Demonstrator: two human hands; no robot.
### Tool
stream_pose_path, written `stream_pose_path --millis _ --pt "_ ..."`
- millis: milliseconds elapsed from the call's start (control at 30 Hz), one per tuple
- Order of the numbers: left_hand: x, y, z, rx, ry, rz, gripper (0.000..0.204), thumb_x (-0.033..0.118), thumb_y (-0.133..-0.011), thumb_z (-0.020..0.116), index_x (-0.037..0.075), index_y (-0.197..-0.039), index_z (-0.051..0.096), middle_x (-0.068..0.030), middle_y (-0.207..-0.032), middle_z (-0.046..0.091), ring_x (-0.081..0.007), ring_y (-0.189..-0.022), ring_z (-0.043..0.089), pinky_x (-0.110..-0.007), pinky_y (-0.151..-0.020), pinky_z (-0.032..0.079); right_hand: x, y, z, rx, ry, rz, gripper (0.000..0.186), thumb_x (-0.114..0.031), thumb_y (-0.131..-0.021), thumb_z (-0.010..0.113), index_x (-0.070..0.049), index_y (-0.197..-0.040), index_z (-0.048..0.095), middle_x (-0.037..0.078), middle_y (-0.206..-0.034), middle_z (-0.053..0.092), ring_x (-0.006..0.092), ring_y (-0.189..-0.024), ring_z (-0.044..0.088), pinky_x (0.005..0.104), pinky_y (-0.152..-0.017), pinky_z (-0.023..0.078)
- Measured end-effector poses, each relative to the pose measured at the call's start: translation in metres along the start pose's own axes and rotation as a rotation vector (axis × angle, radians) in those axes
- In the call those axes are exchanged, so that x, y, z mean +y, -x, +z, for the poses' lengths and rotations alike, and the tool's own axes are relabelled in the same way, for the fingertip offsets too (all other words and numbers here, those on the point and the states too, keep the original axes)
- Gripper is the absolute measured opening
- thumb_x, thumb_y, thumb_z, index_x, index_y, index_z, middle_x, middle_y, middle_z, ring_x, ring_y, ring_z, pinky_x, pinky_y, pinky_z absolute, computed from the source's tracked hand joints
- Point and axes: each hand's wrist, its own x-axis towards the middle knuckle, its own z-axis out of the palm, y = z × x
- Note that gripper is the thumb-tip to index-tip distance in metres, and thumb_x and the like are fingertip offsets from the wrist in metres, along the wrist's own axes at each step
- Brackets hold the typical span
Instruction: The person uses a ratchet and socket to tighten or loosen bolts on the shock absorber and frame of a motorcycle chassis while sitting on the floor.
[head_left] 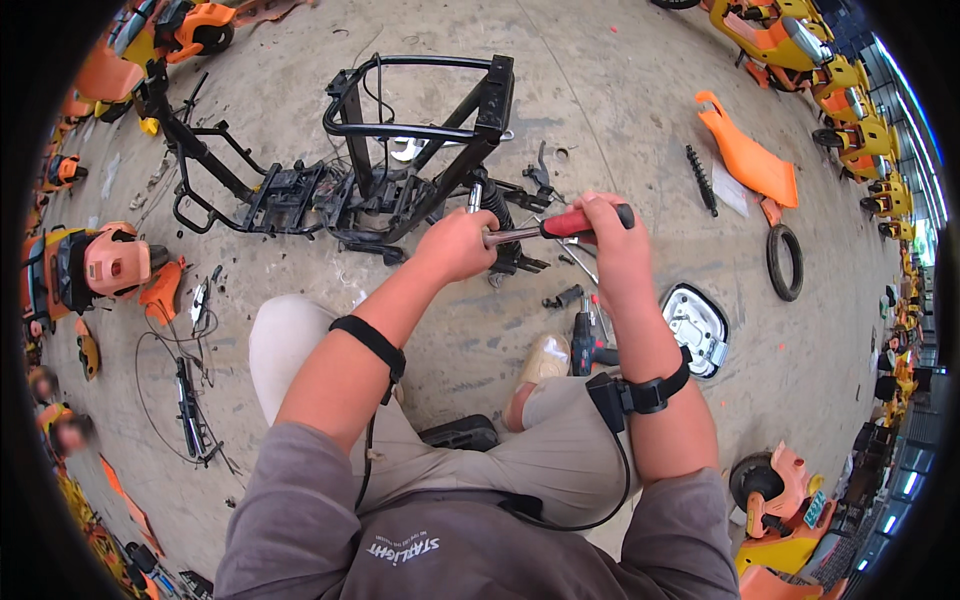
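A black scooter frame (pixel 380 130) lies on the floor ahead of me, with a shock absorber (pixel 508 213) at its near right end. My right hand (pixel 612 240) is closed round the red and black handle of a ratchet wrench (pixel 517 235). Wrapped about the wrench's head end is my left hand (pixel 458 246), its fingers curled shut. From that fist a silvery socket extension (pixel 475 195) points up to the frame by the top of the shock absorber. Whether its tip sits on a bolt is hidden.
Near my right foot lies a cordless drill (pixel 584 340), with a white-lined shell (pixel 695 330) beyond it. Farther right are an orange panel (pixel 750 155), a coil spring shock (pixel 702 180) and a tyre (pixel 785 262). Cables and a black rod (pixel 188 405) lie at left; scooters line both sides.
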Motion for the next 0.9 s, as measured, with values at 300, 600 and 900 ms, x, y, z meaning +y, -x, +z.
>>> stream_pose_path --millis 300,600,900 --pt "-0.028 -0.006 0.007 0.001 0.147 0.148 0.032 0.029 -0.077 0.07 0.012 -0.103 0.07 -0.0146 -0.094 0.07 -0.0352 -0.094 0.067 -0.043 -0.082 0.053 -0.039 0.014 0.079 -0.155 0.012 -0.179 0.013 -0.015 -0.091 0.069 -0.004 -0.095 0.063 0.002 -0.08 0.063 0.0089 -0.067 0.061 0.0263 -0.063 0.05" --pt "-0.019 -0.007 0.006 -0.027 0.289 0.187 0.033 0.028 -0.077 0.071 0.01 -0.104 0.069 -0.015 -0.098 0.072 -0.0345 -0.095 0.067 -0.044 -0.082 0.053 -0.027 0.006 0.077 -0.153 0.109 -0.326 0.015 -0.017 -0.089 0.071 -0.004 -0.094 0.064 0.002 -0.079 0.064 0.0081 -0.072 0.058 0.0267 -0.066 0.049" --pt "0.002 0.0 0.002 -0.001 -0.036 0.06 0.031 0.021 -0.076 0.069 0.011 -0.106 0.068 -0.0171 -0.097 0.069 -0.0338 -0.096 0.066 -0.044 -0.083 0.054 0.01 0.0 -0.019 0.034 0.064 0.092 0.029 -0.033 -0.093 0.063 -0.005 -0.101 0.067 0.006 -0.093 0.07 0.013 -0.085 0.063 0.0292 -0.075 0.048"
